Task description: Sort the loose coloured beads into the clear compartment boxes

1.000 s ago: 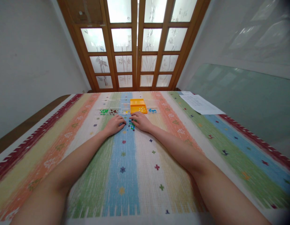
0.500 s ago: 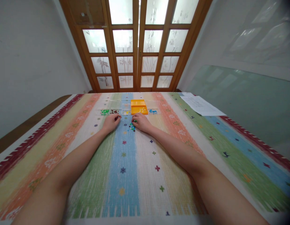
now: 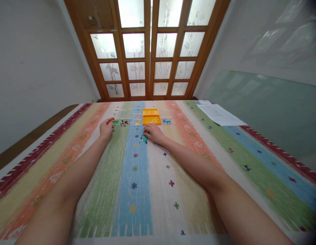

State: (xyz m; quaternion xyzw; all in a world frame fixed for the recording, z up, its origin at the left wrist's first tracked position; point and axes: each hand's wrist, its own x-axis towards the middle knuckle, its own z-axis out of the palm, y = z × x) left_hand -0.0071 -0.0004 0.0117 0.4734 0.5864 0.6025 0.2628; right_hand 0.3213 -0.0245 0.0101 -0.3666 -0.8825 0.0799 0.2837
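My left hand [image 3: 106, 129] is at the left end of a clear plastic case, its thumb and fingers apart beside the small green pieces [image 3: 116, 122]. Whether a tiny piece is at its fingertips cannot be seen. My right hand [image 3: 154, 133] rests on the cloth in front of an orange box [image 3: 151, 111], fingers curled together. Some green shows at those fingers, but what they hold is too small to make out. Just below them lies a loose pile of mixed small pieces [image 3: 144, 138] in blue, green, white and dark colours.
Compartments of the case hold brown pieces [image 3: 125, 122], yellow pieces [image 3: 139, 123] and blue pieces [image 3: 166, 121]. White pieces [image 3: 155, 120] lie in the orange box. Printed paper [image 3: 219, 115] is at the right on the striped tablecloth [image 3: 135, 204]. Wooden glazed doors stand beyond.
My left hand has moved left, from in front of the brown and yellow pieces to the green ones, and its fingers have spread. My right hand has stayed in place.
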